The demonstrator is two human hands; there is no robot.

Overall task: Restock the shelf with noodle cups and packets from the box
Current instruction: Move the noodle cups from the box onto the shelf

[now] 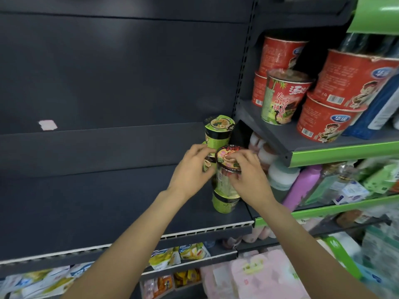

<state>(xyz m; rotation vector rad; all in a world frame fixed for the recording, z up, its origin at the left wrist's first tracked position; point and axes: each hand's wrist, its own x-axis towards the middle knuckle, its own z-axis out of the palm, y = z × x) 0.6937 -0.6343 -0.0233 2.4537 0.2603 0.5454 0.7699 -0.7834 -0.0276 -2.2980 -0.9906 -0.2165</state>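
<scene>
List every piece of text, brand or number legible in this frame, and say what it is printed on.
"汤达人": red band of the green bamboo-print noodle bowl.
"火山辣" and "豚骨拉面": same bowl's side, partly blurred.
"华丰": blue oval logo on the red noodle tubs; second character uncertain.
"14": green price tag at lower right, cut off.
Lid print on the cup under both hands, barcodes, packets below: too blurred.

Matt shelf point(121, 197), seemingly glossy cup lid point(229, 156)

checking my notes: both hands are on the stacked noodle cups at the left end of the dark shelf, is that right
Not quite. In the head view the left hand and right hand hold the stacked noodle cups at the right end of the dark shelf, not the left.
</scene>
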